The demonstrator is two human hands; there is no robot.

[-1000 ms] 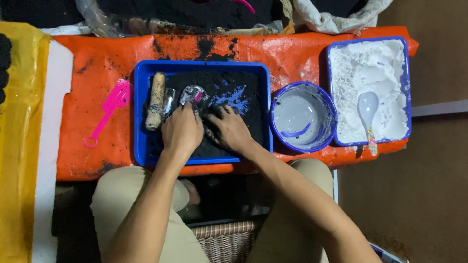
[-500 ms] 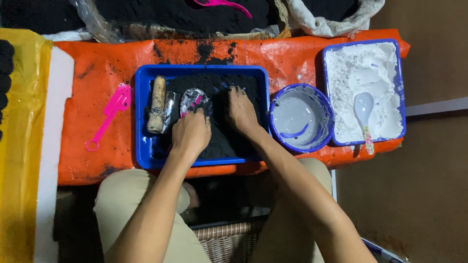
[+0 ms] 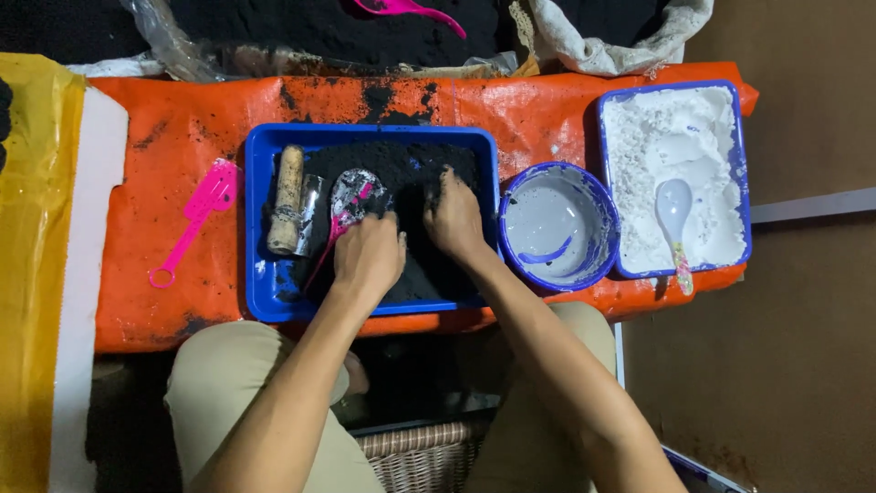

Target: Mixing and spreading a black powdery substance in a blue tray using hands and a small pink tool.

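Note:
A blue tray holds a heap of black powder. My left hand rests palm down on the powder near the tray's middle, fingers curled into it. My right hand is just to its right, fingers dug into the powder. A pink spoon with a pale bowl lies in the tray right beside my left hand. A wooden roller and a small metal piece lie at the tray's left side.
A round blue bowl of whitish paste stands right of the tray. Further right, a blue tray of white powder holds a spoon. A pink fork-like scoop lies on the orange sheet. Black powder in a bag is behind.
My hands, together at the tray's middle a second ago, have spread apart. The right hand moved up and right in the powder, the left drew slightly toward me.

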